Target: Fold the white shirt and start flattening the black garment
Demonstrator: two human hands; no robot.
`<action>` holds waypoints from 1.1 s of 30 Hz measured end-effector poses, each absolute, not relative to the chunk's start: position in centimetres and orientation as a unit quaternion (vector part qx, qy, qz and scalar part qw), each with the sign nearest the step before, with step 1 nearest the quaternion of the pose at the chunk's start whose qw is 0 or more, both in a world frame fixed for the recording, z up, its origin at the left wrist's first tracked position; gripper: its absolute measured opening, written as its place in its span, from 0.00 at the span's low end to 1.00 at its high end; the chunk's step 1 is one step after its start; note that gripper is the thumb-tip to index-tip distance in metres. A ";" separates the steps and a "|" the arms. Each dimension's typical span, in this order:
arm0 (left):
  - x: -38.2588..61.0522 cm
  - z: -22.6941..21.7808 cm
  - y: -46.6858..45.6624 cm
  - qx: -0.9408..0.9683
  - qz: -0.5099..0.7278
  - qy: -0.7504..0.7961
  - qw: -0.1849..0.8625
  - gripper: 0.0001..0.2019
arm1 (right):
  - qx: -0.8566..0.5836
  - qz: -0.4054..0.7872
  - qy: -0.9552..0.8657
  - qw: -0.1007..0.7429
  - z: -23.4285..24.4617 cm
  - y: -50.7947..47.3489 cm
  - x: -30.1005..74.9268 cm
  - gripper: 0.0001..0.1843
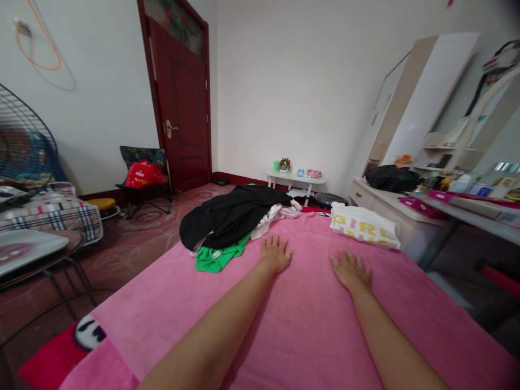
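Both my hands rest palm down on a pink blanket [309,319] that covers the surface before me. My left hand [275,254] has its fingers spread, close to the right side of a heap of clothes. In that heap are a black garment [235,214], a bright green garment [221,257] and pale pink cloth [270,218]. My right hand [351,270] also lies with fingers apart, holding nothing. Just beyond it sits a folded white shirt [363,225] with yellow and pink lettering.
To the right stand a white cabinet [382,203] with a black bag [392,177] and a cluttered desk [479,211]. A low white table [292,177] is by the far wall. On the left are a folding chair [142,154] with a red bag [144,174] and a fan [20,141].
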State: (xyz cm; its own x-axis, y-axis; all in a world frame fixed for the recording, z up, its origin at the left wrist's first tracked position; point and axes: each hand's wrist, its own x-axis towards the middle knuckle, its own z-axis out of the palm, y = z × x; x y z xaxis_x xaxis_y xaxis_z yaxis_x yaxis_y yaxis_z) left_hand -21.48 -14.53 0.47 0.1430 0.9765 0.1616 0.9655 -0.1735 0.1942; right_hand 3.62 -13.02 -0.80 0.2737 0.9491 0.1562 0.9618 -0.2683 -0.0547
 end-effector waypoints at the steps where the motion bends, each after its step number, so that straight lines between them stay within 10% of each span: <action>1: -21.6 0.6 -14.8 0.758 0.127 0.640 0.023 0.32 | -0.792 -0.049 -0.604 0.075 -0.8 -13.2 3.7 0.34; 17: -32.8 7.1 -16.2 0.952 0.087 0.287 -0.060 0.23 | -0.715 0.017 -0.635 0.293 -2.3 -11.3 7.7 0.21; 22: -41.7 11.8 -14.8 0.742 0.268 0.576 -0.213 0.26 | -0.723 0.004 -0.627 0.291 -2.2 -11.3 7.4 0.20; 33: -48.4 11.0 -13.5 0.484 0.209 0.847 -0.064 0.23 | -0.747 -0.027 -0.622 0.234 -0.8 -12.3 5.8 0.19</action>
State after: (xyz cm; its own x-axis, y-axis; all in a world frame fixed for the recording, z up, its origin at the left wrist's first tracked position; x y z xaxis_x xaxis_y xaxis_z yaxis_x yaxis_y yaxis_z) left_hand -48.41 -13.54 10.98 -0.5224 0.7936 0.3119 0.8476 0.4430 0.2922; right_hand 5.79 -12.33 -0.82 0.2256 0.9159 0.3320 0.9415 -0.1174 -0.3160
